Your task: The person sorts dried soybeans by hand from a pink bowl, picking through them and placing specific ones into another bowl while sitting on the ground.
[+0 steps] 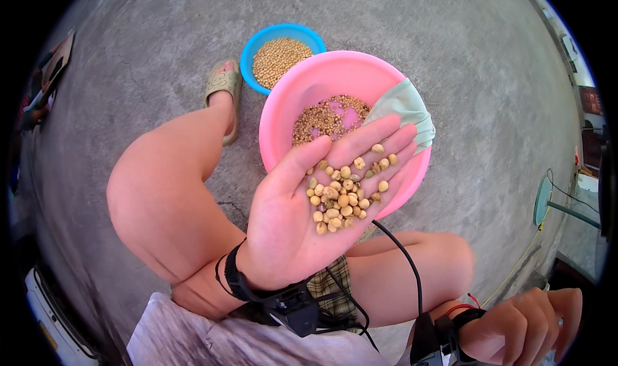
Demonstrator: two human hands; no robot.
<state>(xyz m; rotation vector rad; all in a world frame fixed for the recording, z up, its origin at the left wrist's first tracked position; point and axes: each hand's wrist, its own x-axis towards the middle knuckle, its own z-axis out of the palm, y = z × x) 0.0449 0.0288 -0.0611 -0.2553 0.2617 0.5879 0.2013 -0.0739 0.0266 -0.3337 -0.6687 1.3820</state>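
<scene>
My left hand (294, 211) lies palm up with its fingers stretched out, above the near side of a pink plastic basin (285, 95). A small heap of dried beans (343, 200), probably soybeans, rests on its palm and fingers; some are wrinkled, broken or greenish. Inside the basin, more small beans (318, 122) are spread over the bottom, partly hidden by my hand. A pale green cloth (403, 105) hangs over the basin's right rim. At the lower right is my right hand (516, 325), its fingers curled; whether they hold anything is not visible.
A blue plastic basin (248, 66) of cleaner-looking beans (282, 59) stands behind the pink one. My sandalled foot (224, 93) is beside it on the concrete floor (169, 37). A black cable (408, 252) runs near my wrists. A green round-based stand (543, 201) is at the right.
</scene>
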